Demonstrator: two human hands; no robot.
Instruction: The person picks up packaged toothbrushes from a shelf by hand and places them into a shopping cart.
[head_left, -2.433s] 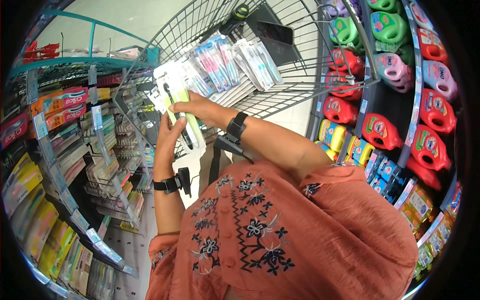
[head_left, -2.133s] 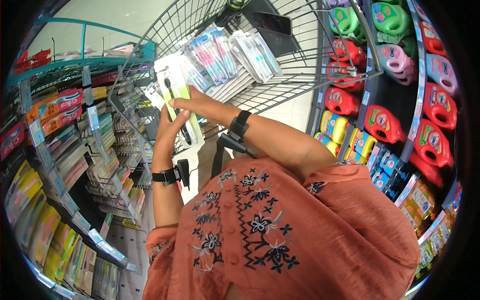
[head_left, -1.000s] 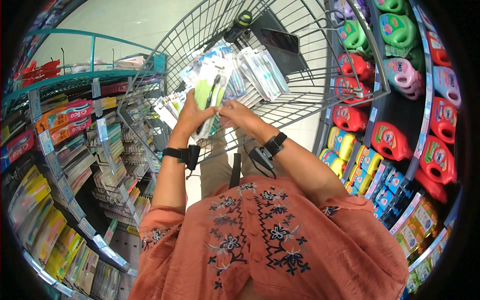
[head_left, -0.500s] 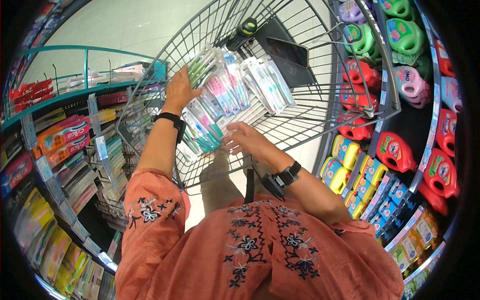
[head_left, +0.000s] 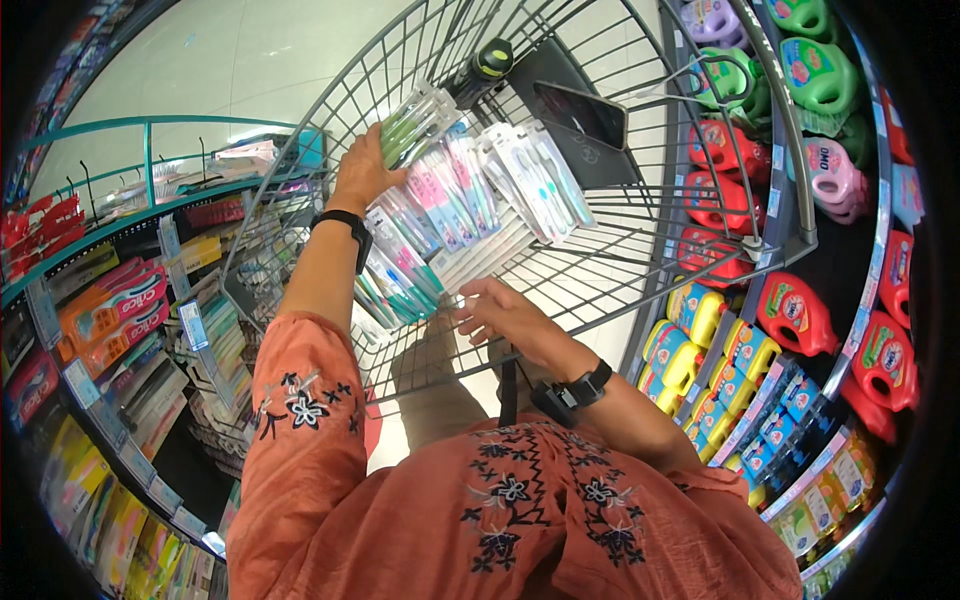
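Note:
My left hand point(head_left: 362, 170) reaches into a grey wire shopping cart point(head_left: 640, 265) and grips a green toothbrush pack point(head_left: 415, 122), holding it over several toothbrush packs point(head_left: 470, 205) lying in the basket. My right hand point(head_left: 505, 312) rests open on the cart's near rim, fingers apart, holding nothing. Both wrists wear black bands. A black phone point(head_left: 582, 112) lies on a dark pouch at the far end of the cart.
Shelves on my left point(head_left: 120, 330) hold toothpaste boxes and hanging toothbrush packs. On my right stand shelves of detergent bottles point(head_left: 800, 310) in red, green, pink and yellow. Pale tiled floor point(head_left: 250, 60) lies ahead of the cart.
I turned from the left shelf to the cart. My left hand carried the green pack out over the basket, and my right hand let go of it and dropped to the cart's rim.

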